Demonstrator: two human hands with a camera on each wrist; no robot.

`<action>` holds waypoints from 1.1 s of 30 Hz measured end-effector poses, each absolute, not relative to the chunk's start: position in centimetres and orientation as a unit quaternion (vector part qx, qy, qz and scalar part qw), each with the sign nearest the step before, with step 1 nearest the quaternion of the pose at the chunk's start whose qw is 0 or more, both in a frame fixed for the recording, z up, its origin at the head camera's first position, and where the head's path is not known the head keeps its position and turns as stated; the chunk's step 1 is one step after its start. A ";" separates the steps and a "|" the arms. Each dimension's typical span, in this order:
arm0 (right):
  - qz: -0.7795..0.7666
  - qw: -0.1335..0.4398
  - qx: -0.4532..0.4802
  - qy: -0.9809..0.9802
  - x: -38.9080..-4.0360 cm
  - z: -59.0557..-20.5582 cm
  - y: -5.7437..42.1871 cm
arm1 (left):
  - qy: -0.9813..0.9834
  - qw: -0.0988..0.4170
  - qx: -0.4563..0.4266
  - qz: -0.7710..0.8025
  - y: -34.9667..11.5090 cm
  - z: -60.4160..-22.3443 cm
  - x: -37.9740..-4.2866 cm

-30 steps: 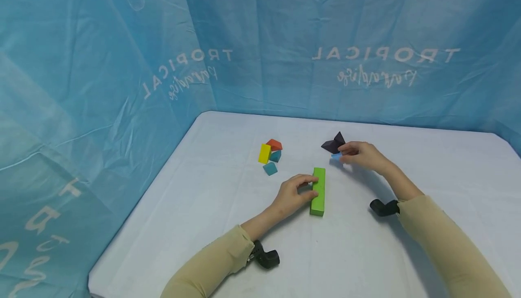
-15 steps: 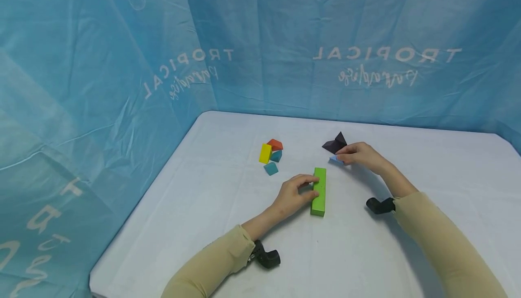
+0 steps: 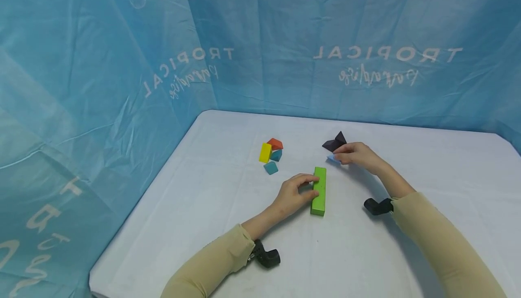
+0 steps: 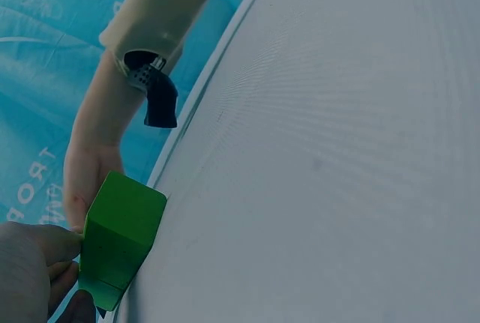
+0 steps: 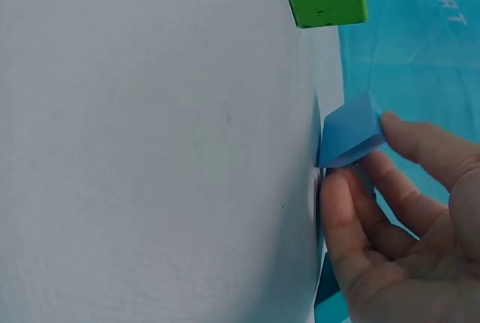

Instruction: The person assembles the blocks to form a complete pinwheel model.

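In the head view, a long green block (image 3: 319,194) lies on the white-covered table. My left hand (image 3: 292,195) is at its left side, thumb and fingertips bent onto it; the left wrist view shows the same hold on the green block (image 4: 124,237). Farther back, my right hand (image 3: 357,155) pinches a small light blue block (image 3: 333,158) low over the cloth. Its slanted face shows in the right wrist view, where the thumb presses the light blue block (image 5: 351,132) against the fingers. Just behind this hand sit dark, pointed blocks (image 3: 333,145), partly overlapped by the fingers.
Left of the green block is a loose group: a yellow block (image 3: 265,153), a red-orange block (image 3: 275,144) and two teal blocks (image 3: 270,167). A blue printed curtain (image 3: 260,40) hangs along the table's back and left edges.
My right hand has shifted slightly left with the light blue block, which now sits a little farther from the dark blocks and lower. The left hand and green block stay put.
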State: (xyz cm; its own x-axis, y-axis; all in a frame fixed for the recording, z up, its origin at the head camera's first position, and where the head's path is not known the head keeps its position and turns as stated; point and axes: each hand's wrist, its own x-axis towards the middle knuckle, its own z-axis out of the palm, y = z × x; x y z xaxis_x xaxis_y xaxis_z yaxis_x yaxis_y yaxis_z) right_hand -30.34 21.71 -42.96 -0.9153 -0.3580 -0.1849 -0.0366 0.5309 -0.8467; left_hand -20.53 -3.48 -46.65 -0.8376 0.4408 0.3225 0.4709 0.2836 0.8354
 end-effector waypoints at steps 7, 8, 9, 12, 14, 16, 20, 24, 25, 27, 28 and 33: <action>-0.486 0.171 -0.122 0.849 -30.5 -42.6 21.5 | -0.797 0.015 -0.288 -0.530 -3.5 -46.8 -20.7; -0.490 0.173 -0.124 0.845 -30.5 -42.5 21.5 | -0.797 0.014 -0.288 -0.531 -3.5 -46.8 -20.7; -0.496 0.177 -0.128 0.841 -30.5 -42.5 21.5 | -0.797 0.013 -0.288 -0.530 -3.5 -46.7 -20.7; -0.504 0.181 -0.139 0.833 -30.5 -42.5 21.5 | -0.799 0.012 -0.287 -0.528 -3.5 -46.7 -20.6; -0.506 0.182 -0.145 0.831 -30.4 -42.6 21.5 | -0.800 0.011 -0.286 -0.527 -3.5 -46.8 -20.6; -0.505 0.181 -0.149 0.830 -30.5 -42.6 21.4 | -0.802 0.011 -0.285 -0.525 -3.5 -46.7 -20.6; -0.501 0.181 -0.156 0.832 -30.7 -42.7 21.3 | -0.801 0.013 -0.285 -0.526 -3.5 -46.6 -20.6; -0.492 0.183 -0.172 0.834 -31.1 -42.9 21.1 | -0.802 0.017 -0.288 -0.522 -3.5 -46.6 -20.6; -0.490 0.184 -0.175 0.834 -31.2 -42.9 21.0 | -0.803 0.018 -0.290 -0.521 -3.5 -46.6 -20.6; -0.486 0.183 -0.176 0.836 -31.4 -42.9 20.8 | -0.803 0.018 -0.290 -0.520 -3.5 -46.6 -20.6; -0.482 0.181 -0.176 0.839 -31.5 -42.9 20.7 | -0.803 0.018 -0.290 -0.520 -3.5 -46.7 -20.6; -0.459 0.165 -0.161 0.858 -31.6 -42.8 20.3 | -0.806 0.018 -0.287 -0.518 -3.5 -46.7 -20.6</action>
State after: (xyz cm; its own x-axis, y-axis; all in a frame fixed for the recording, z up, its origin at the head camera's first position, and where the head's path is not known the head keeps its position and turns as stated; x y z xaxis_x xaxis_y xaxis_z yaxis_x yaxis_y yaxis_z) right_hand -31.62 20.30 -42.84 -0.8933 -0.4285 -0.1359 -0.1247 0.5267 -0.8409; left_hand -20.62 -3.53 -46.66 -0.8351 0.4435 0.3255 0.4801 0.2985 0.8249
